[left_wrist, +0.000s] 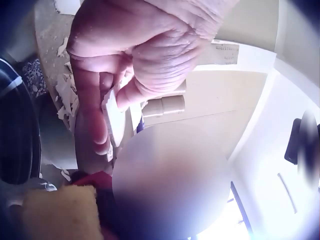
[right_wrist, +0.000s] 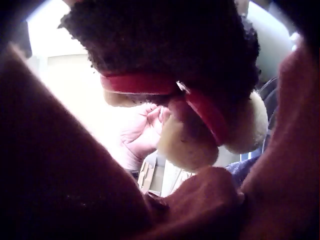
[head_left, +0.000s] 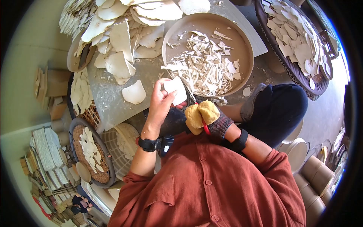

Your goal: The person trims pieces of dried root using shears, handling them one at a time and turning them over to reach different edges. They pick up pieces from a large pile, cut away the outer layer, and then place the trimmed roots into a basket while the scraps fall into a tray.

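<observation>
- Head view: we see the left hand [head_left: 160, 102] raised over the near edge of the tabletop [head_left: 109, 98]. Its fingers pinch a flat white piece [head_left: 176, 90] just in front of the round tray [head_left: 236, 41].
- The right hand [head_left: 219, 123], in a dark knit glove, is clenched round the shears [head_left: 206, 128]. Their red handles carry yellow padding [head_left: 201, 113], and the blades are mostly hidden between the 2 hands.
- The tray holds a heap of pale trimmings [head_left: 208, 70]. A pile of larger white pieces [head_left: 121, 34] lies on the tabletop, and a dark basket [head_left: 287, 70] with more of them stands to the right.
- Left wrist view: the left hand [left_wrist: 150, 45] fills the top. 1 of its fingers [left_wrist: 90, 115] and the thumb nip the white piece [left_wrist: 114, 117] by its edge, seen edge-on. The yellow padding [left_wrist: 60, 212] sits low at the left.
- Right wrist view: the gloved right hand [right_wrist: 165, 35] grips a red handle of the shears [right_wrist: 200, 107], with padding [right_wrist: 185, 140] bulging beneath. The bare left hand [right_wrist: 140, 132] shows behind it; the white piece and the blades are lost in glare.
- What could go wrong, in our judgement: the left hand is bare and sits right by the blades, so a cut that runs on or a slip could nick a fingertip.
- The piece is held only by an edge pinch. A twist under the blades could crack it or flick it from the fingers.
- The bulky padding may dull our feel for the squeeze, so a bite could go deeper than meant.
</observation>
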### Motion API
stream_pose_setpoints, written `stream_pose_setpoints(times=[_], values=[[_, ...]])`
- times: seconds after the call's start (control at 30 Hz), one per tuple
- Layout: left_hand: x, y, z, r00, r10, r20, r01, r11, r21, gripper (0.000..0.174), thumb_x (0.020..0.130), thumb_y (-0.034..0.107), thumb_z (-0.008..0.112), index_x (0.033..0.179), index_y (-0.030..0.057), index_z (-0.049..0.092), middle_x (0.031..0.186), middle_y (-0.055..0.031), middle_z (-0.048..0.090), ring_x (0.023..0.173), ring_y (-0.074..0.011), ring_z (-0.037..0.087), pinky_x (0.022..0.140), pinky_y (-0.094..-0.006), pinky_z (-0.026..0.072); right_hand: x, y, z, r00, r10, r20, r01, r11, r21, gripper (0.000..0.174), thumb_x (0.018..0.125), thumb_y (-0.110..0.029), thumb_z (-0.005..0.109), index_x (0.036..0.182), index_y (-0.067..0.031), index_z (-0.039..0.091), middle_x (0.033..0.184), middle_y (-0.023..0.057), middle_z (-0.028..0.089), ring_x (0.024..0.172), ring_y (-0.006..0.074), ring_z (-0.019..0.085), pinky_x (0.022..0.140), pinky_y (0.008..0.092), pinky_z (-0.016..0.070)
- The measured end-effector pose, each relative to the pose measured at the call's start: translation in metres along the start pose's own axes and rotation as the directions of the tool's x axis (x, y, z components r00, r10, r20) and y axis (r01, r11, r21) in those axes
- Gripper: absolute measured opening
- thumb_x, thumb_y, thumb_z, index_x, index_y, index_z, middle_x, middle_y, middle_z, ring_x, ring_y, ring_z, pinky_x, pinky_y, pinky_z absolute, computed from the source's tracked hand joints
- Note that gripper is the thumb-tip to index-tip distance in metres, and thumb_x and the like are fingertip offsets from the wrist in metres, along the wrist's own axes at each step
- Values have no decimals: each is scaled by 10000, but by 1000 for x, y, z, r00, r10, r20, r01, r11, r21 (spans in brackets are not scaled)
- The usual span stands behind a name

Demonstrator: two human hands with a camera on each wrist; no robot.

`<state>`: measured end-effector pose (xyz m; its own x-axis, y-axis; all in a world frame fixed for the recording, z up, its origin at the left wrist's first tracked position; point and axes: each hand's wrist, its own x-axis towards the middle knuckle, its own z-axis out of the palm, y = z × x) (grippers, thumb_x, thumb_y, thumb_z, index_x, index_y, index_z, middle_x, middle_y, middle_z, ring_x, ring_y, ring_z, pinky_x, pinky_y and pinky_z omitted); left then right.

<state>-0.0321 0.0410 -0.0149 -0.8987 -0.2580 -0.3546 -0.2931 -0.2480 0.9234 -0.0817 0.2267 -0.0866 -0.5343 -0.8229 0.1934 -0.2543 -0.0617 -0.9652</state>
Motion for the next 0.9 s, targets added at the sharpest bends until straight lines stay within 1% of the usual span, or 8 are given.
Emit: stream_pose_setpoints(times=[0.03,0.17,0.27,0.37,0.53,0.73,0.83,0.9], values=[[-1,3,0,999,-5,33,4,999,33,395,880,51,508,1238,76,344,938,-148,616,727,-232,651,615,-282,544,1,1,-4,982,-187,38,189,922,-338,236,764,-78,625,993,-24,610,897,117,635,813,256,607,713,342,472],[1,-2,-4,994,85,70,-94,987,131,416,880,52,515,1271,61,374,964,-138,627,743,-216,649,658,-263,532,4,11,-3,961,-266,-70,228,912,-342,174,694,-76,667,860,-53,620,779,123,617,738,318,585,632,384,452],[-4,-8,3,966,190,-176,-198,980,-29,411,879,49,517,1271,22,394,970,-137,635,746,-222,651,652,-270,538,1,17,-2,962,-257,-95,215,924,-318,154,695,-84,672,835,-53,615,771,123,620,741,321,592,630,388,459],[-5,-17,8,951,183,-250,-212,973,-95,402,880,50,517,1264,-5,411,954,-139,639,750,-228,652,646,-275,541,0,18,-1,980,-199,-28,181,934,-308,165,697,-84,675,848,-56,613,785,126,623,744,322,594,631,383,467],[-4,-9,-15,989,68,-128,-77,994,-71,342,878,53,514,1215,-1,491,997,-149,634,714,-205,656,610,-268,545,0,1,-6,976,-210,55,216,933,-286,157,750,-71,639,905,-57,620,840,123,636,782,289,606,665,360,479],[-2,-6,-21,994,-34,-104,23,993,-112,351,869,51,527,1214,-3,491,994,-149,634,718,-209,658,579,-251,542,-6,-1,1,995,-10,99,30,978,-208,107,824,-80,583,916,-44,626,825,106,646,795,260,619,690,340,485],[-3,-4,-24,996,-37,-82,29,995,-96,359,863,56,539,1214,-4,491,984,-143,635,701,-207,654,571,-251,541,-6,0,-2,983,111,150,-104,993,-55,152,790,-106,621,931,-50,625,860,113,647,810,268,619,695,340,485],[-3,0,-27,998,-26,-51,22,997,-75,343,860,60,547,1194,-6,504,970,-134,636,693,-198,651,575,-249,539,-2,-1,0,993,-42,114,63,980,-191,182,755,-115,646,925,-51,629,861,117,647,813,276,619,691,344,486]])
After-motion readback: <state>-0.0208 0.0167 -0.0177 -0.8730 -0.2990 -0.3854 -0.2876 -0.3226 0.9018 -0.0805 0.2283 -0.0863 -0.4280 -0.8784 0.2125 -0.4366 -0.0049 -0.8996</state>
